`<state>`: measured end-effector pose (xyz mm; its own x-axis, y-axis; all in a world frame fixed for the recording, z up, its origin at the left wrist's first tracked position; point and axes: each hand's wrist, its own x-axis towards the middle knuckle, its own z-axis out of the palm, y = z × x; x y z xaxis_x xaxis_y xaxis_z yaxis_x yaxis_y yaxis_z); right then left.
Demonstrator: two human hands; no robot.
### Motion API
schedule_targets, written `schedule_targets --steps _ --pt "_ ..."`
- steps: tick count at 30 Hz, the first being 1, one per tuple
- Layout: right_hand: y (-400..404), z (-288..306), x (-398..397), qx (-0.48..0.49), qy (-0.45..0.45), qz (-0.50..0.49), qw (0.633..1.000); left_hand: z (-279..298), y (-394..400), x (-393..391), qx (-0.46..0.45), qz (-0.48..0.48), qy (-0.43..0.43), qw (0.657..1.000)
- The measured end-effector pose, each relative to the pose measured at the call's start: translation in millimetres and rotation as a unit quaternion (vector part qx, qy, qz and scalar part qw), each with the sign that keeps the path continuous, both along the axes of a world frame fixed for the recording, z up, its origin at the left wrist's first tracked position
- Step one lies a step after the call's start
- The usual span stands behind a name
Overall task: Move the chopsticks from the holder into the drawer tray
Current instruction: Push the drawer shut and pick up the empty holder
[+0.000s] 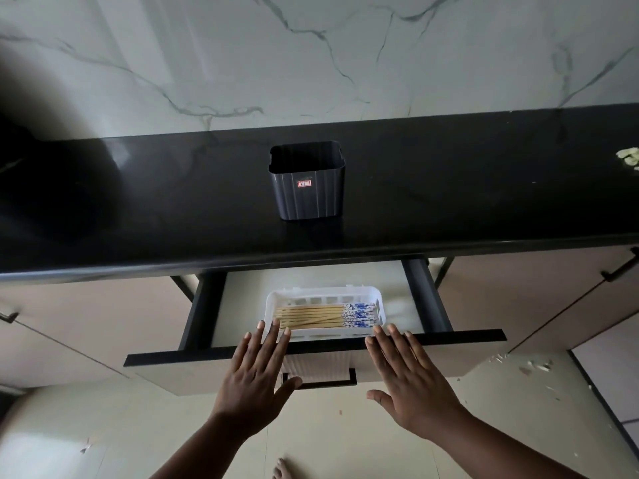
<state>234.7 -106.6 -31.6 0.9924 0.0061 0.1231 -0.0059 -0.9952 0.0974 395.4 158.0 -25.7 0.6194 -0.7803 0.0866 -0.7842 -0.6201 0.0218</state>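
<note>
A dark ribbed holder (307, 188) stands upright on the black countertop (449, 188), and I see nothing sticking out of it. Below it the drawer (460, 337) is pulled out. A white tray (321, 296) lies inside, and several wooden chopsticks (325, 317) with blue-patterned ends lie flat in it, side by side. My left hand (257, 378) is flat with fingers spread, its fingertips over the drawer's front edge at the tray's left end. My right hand (409, 373) is also flat and spread, fingertips at the drawer's front edge by the tray's right end. Neither hand holds anything.
A black bar handle (321, 381) sits on the drawer front between my hands. Closed beige cabinet fronts (518, 299) flank the drawer. A marble wall (311, 57) rises behind the counter. Pale scraps (630, 160) lie at the counter's far right. My bare foot (281, 470) shows on the tiled floor.
</note>
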Motion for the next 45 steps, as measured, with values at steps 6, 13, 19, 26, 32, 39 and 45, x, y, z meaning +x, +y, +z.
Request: schedule_targets --steps 6,13,19,26,32,39,45 --pt "-11 24 55 -0.006 0.041 -0.05 0.998 11 -28 57 0.026 -0.023 -0.029 0.999" --pt "-18 56 112 -0.056 0.041 -0.086 0.994 49 -39 135 -0.022 -0.002 -0.069 0.997" --pt "-13 88 158 -0.063 0.004 -0.087 0.994 71 -37 177 -0.041 -0.051 -0.079 0.995" --pt "-24 126 218 0.207 -0.095 -0.226 0.947 112 -64 224 -0.178 0.014 0.04 0.983" --pt "-44 149 261 0.362 -0.125 -0.263 0.886 139 -108 257 -0.306 0.021 0.171 0.936" --pt "-75 143 310 0.481 -0.135 -0.212 0.84 148 -179 281 -0.406 0.059 0.414 0.812" --pt "-129 133 359 0.561 -0.115 -0.2 0.795 141 -231 326 -0.423 0.076 0.422 0.798"
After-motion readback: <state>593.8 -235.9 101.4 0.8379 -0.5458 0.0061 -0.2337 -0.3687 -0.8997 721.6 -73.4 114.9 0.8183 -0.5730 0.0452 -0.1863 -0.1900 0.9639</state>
